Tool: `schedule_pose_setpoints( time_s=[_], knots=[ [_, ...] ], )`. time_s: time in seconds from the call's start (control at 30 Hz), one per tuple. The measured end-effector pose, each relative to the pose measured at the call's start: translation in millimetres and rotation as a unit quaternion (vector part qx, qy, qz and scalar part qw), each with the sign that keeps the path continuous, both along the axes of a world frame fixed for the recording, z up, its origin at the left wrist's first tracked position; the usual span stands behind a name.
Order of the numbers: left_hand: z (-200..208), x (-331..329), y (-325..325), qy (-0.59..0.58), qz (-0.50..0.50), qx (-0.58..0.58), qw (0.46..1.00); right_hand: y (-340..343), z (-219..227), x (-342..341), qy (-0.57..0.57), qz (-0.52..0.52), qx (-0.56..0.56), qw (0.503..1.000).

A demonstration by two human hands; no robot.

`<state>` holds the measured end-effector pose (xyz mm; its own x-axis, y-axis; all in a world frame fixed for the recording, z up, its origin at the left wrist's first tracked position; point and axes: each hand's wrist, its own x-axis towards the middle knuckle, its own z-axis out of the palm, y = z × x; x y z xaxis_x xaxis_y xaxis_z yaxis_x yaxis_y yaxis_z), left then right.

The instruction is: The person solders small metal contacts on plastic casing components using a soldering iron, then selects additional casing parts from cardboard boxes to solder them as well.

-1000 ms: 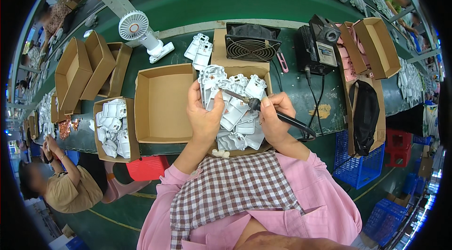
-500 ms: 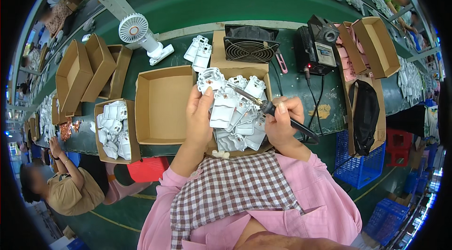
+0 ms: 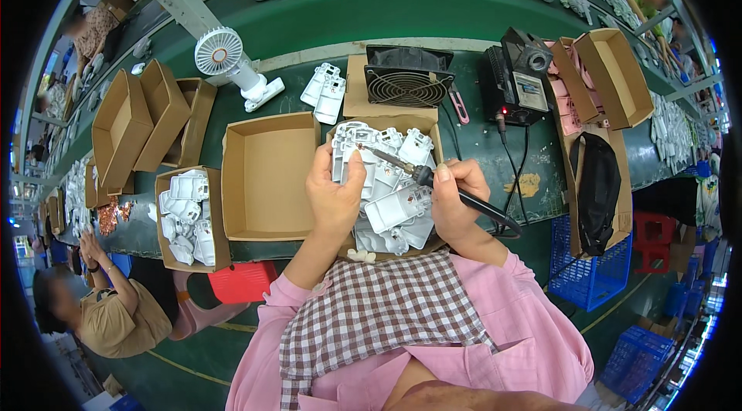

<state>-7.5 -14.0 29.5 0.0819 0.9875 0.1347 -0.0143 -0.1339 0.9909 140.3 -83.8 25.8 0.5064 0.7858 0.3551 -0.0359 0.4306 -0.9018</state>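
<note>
My left hand (image 3: 334, 198) pinches a white plastic casing (image 3: 352, 136) between thumb and fingers, above a cardboard box (image 3: 438, 150). In my right hand (image 3: 459, 201) is a soldering iron (image 3: 424, 175), gripped by its black handle, its metal tip pointing left. That tip is at the held casing, close to my left thumb; whether it touches, I cannot tell. Beneath both hands, more white casings (image 3: 399, 208) lie heaped in the box, some with small copper-coloured parts.
Left stand an open carton (image 3: 270, 179) and a smaller box of white parts (image 3: 220, 218). A handheld fan (image 3: 220, 53), loose casings (image 3: 325, 92), a black cooling fan (image 3: 410, 78) and a soldering station (image 3: 519, 86) line the back. Beyond runs a green conveyor (image 3: 402, 13).
The casing in my left hand has turned and sits slightly lower. The iron's tip has moved left to it. A casing on the heap lies differently, and fans on the conveyor have shifted left.
</note>
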Motion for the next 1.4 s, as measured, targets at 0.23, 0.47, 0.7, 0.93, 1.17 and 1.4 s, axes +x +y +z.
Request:
schedule_pose_setpoints(
  time_s=[0.23, 0.47, 0.7, 0.93, 1.17, 1.4],
  knots=[
    [1.2, 1.4, -0.9, 0.023, 0.028, 0.022, 0.999, 2.3, 0.4, -1.5, 0.002, -0.008, -0.014, 1.000],
    [0.1, 1.4, -2.0, 0.018, 0.027, 0.026, 0.999, 2.7, -0.7, -1.6, -0.004, -0.008, -0.017, 1.000],
    [1.1, 1.8, -2.5, 0.010, 0.030, 0.028, 0.999, 3.0, -0.5, -1.7, 0.003, 0.003, -0.017, 1.000],
    [0.6, 0.5, -3.0, 0.032, 0.026, 0.026, 0.999, 2.2, 2.8, -0.3, 0.048, 0.010, 0.000, 0.999],
    [-2.3, -0.5, -3.3, 0.060, 0.020, 0.028, 0.998, 3.8, 1.7, -0.9, 0.040, 0.014, 0.000, 0.999],
    [0.6, -0.4, -4.5, 0.067, 0.020, 0.024, 0.997, 4.4, 0.2, -2.3, 0.033, 0.019, -0.016, 0.999]
  ],
)
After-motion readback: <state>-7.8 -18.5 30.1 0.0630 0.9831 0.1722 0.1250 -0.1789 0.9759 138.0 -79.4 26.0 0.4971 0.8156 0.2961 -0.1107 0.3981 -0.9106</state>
